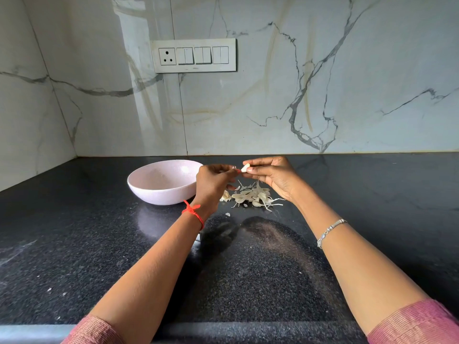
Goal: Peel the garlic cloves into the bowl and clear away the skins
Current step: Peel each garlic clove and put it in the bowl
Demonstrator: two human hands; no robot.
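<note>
Pinching the clove (245,168) between thumb and forefinger, the right hand (273,175) holds it in the air above the counter (99,244), with its other fingers curled loosely beneath. The clove is pale and looks mostly bare. Its long axis runs roughly crosswise and slightly slanted, the left end lower and pointing toward the left hand (213,181), the right end tucked between the right fingertips. The left hand has its fingers curled in, and the thumb and fingertips close on the clove's left end; whether they grip the flesh or only a shred of skin cannot be told. Directly under both hands the skins (253,196) lie in a loose pile on the counter, thin whitish flakes and strips, with a few stray bits nearer the person. A brownish piece (225,196) sits just left of the pile, too small to tell what it is. The bowl (159,196) stands upright on the counter just left of the left hand, and nothing shows on the visible part of its inside.
</note>
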